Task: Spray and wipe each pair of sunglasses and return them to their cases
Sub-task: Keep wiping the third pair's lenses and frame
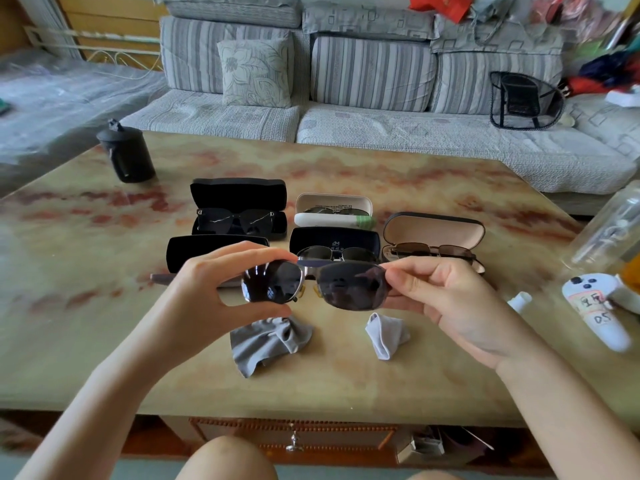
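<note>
A pair of dark-lensed sunglasses (349,285) is held above the table, lenses toward me. My left hand (207,282) pinches the left lens rim between thumb and fingers. My right hand (440,292) pinches the right end of the frame. Behind my left hand lies an open black case (194,251) with nothing visible in it. Several other open cases hold sunglasses: a black one (239,209), a white one (334,209), a dark one (334,242) and a tan-lined one (434,233). Two grey cloths (270,341) (386,336) lie crumpled on the table below the glasses.
The marble-patterned table (104,323) has a black lidded cup (126,152) at far left. At the right edge stand a clear bottle (609,230), a white controller (599,313) and a small white tube (519,301). A grey sofa (346,109) stands behind the table.
</note>
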`<state>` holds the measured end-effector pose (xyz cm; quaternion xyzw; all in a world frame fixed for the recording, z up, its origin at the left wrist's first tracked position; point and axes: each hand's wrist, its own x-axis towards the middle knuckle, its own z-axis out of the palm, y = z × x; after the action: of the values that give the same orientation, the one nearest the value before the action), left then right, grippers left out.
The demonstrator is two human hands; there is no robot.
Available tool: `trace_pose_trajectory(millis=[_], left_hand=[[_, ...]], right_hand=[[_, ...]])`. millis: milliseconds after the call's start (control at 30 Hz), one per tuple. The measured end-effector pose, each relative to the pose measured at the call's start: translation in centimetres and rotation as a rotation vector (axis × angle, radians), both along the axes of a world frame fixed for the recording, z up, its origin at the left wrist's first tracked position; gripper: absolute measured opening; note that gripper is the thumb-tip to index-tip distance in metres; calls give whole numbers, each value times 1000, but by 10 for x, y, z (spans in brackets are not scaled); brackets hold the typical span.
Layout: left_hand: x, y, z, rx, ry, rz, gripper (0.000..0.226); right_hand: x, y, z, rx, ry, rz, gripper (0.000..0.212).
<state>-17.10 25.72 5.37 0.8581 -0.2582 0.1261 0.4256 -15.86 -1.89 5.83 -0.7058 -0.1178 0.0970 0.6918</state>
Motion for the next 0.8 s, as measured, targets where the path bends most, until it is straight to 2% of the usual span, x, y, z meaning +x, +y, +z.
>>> trace_pose_trajectory(millis=[100, 233, 367, 500, 633, 800], left_hand=[[0, -3, -1, -41, 0, 9, 57], [0, -2, -5, -178, 130, -5, 61], [-1, -3, -4, -287, 175, 0, 62], [-4, -2, -4, -329, 186, -2, 63], [-7, 2, -4, -336, 184, 27, 63], [-7, 21, -5, -338, 194, 90, 61]], right_hand=[[0, 0, 1, 78, 15, -10, 41], [3, 1, -2, 123, 30, -14, 33], [5, 3, -6, 135, 45, 4, 25], [10, 4, -13, 74, 22, -2, 50], [11, 14, -16, 193, 135, 66, 26], [19, 38, -16, 271, 229, 124, 27]])
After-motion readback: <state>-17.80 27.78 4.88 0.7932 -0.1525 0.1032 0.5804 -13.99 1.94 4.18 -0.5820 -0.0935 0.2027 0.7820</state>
